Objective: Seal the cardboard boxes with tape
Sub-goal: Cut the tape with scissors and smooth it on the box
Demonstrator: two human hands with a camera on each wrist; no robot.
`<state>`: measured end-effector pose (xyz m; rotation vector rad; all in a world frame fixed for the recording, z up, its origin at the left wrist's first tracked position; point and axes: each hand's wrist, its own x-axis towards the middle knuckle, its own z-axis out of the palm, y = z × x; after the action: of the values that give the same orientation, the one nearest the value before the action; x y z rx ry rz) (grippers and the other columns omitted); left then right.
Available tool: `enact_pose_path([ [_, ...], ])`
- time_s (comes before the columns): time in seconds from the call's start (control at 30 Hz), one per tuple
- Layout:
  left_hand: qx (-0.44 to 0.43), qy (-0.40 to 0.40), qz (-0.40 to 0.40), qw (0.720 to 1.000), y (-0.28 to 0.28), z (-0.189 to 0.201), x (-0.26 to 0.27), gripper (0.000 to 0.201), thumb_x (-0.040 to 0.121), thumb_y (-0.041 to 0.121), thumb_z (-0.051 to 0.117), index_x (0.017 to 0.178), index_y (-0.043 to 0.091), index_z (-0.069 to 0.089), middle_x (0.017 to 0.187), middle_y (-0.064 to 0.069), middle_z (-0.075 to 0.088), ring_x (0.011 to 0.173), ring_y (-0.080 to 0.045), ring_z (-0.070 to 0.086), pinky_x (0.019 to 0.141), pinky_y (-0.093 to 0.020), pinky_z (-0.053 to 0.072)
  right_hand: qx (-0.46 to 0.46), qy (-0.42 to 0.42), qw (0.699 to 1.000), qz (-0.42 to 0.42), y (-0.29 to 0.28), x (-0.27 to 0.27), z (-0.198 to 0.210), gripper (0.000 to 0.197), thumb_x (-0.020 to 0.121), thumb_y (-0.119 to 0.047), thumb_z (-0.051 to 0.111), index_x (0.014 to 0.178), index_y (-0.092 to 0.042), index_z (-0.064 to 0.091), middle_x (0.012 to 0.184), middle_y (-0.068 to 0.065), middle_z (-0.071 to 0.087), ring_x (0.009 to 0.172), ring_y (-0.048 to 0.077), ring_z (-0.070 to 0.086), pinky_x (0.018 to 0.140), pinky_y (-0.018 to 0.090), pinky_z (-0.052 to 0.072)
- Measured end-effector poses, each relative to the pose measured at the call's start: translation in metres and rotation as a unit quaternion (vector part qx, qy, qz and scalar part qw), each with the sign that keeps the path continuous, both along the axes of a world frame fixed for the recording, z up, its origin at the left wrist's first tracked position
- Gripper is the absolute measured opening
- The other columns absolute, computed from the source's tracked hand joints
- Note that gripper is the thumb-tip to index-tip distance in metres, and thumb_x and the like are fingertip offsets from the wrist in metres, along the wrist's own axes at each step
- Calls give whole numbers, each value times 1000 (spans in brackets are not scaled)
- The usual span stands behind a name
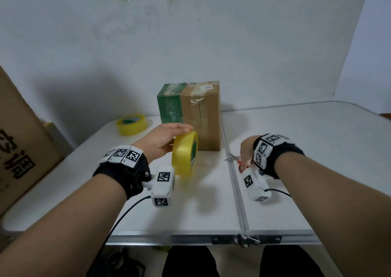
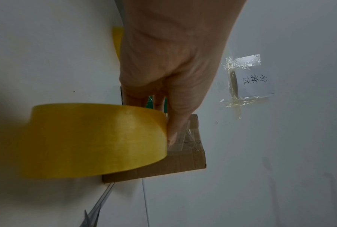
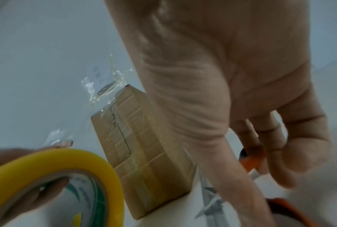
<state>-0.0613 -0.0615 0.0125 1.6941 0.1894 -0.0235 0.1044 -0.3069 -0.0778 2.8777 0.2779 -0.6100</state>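
Note:
A brown cardboard box (image 1: 201, 116) stands upright at the back middle of the white table (image 1: 306, 149). Green tape covers its left part and clear tape lies over its seam. My left hand (image 1: 179, 132) holds a yellow tape roll (image 1: 185, 153) on edge just in front of the box, fingers over the rim and thumb inside the core (image 3: 53, 188). In the left wrist view a fingertip lies by the clear tape on the box (image 2: 163, 165). To the right of the table's seam, my right hand (image 1: 245, 158) grips the red-handled scissors (image 1: 231, 157), whose blades point left.
A second yellow tape roll (image 1: 131, 124) lies flat at the back left of the table. A large printed carton (image 1: 21, 145) leans beside the table's left edge. A metal seam (image 1: 234, 183) divides the tabletop. A taped paper note (image 2: 257, 79) hangs on the wall.

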Motion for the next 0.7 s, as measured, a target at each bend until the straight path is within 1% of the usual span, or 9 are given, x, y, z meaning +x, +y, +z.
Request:
enact_pose_path([
  [0.07, -6, -6, -4, 1000, 2, -2, -2, 16, 88, 16, 69, 102, 16, 75, 108, -5, 73, 94, -21, 65, 86, -34, 52, 47, 9, 999, 10, 9, -18, 13, 38, 59, -44, 86, 79, -23, 60, 91, 4, 63, 87, 25, 62, 86, 49, 56],
  [0.17, -25, -9, -1, 1000, 6, -5, -4, 15, 89, 15, 68, 103, 16, 75, 103, -4, 73, 92, -21, 65, 81, -32, 52, 201, -44, 979, -11, 24, -73, 72, 22, 74, -27, 81, 89, -17, 69, 102, 10, 68, 89, 27, 66, 90, 48, 56],
  [0.23, -37, -12, 2, 999, 7, -7, -5, 14, 89, 14, 67, 101, 16, 74, 98, -3, 72, 89, -20, 64, 77, -30, 52, 404, -54, 913, 7, 37, -88, 85, 16, 89, -19, 69, 101, -9, 72, 100, 12, 72, 87, 23, 67, 86, 37, 58],
  [0.3, -42, -15, 3, 999, 9, -8, -6, 16, 90, 14, 67, 104, 14, 73, 97, -3, 72, 89, -20, 64, 76, -30, 51, 590, -11, 807, 19, 54, -109, 98, 16, 91, -24, 68, 103, -14, 71, 95, 8, 72, 80, 17, 64, 73, 25, 56],
  [0.33, -47, -16, 3, 999, 10, -10, -6, 17, 90, 14, 67, 106, 14, 73, 97, -3, 72, 89, -20, 64, 77, -30, 51, 652, 19, 758, 20, 62, -113, 94, 19, 90, -28, 69, 105, -16, 70, 95, 5, 71, 81, 14, 63, 71, 23, 54],
  [0.4, -52, -20, 2, 998, 11, -11, -7, 19, 90, 15, 67, 108, 13, 72, 98, -5, 72, 90, -20, 64, 76, -30, 52, 699, 50, 713, 8, 78, -119, 89, 25, 88, -35, 71, 104, -17, 71, 99, 2, 71, 90, 15, 64, 79, 27, 53],
  [0.57, -17, -35, -24, 999, 13, -10, -12, 22, 92, 20, 65, 113, 13, 69, 100, -5, 71, 86, -15, 65, 71, -23, 54, 744, 28, 666, -33, 102, -117, 76, 4, 89, -14, 70, 85, -15, 69, 95, 5, 69, 96, 21, 64, 82, 29, 52],
  [0.63, 99, -72, -20, 992, 17, -10, -10, 20, 89, 29, 69, 108, 22, 72, 117, -4, 64, 102, -15, 61, 86, -27, 53, 742, 18, 669, -42, 105, -114, 73, 8, 91, -12, 67, 83, -15, 68, 92, 5, 68, 92, 21, 64, 80, 30, 52],
  [0.7, 263, -120, 8, 957, 19, -9, -8, 16, 85, 35, 72, 101, 32, 72, 132, 2, 47, 113, -9, 50, 98, -27, 43, 725, -13, 688, -40, 106, -112, 72, 12, 91, -14, 68, 80, -18, 68, 87, 2, 68, 86, 18, 62, 80, 33, 54],
])
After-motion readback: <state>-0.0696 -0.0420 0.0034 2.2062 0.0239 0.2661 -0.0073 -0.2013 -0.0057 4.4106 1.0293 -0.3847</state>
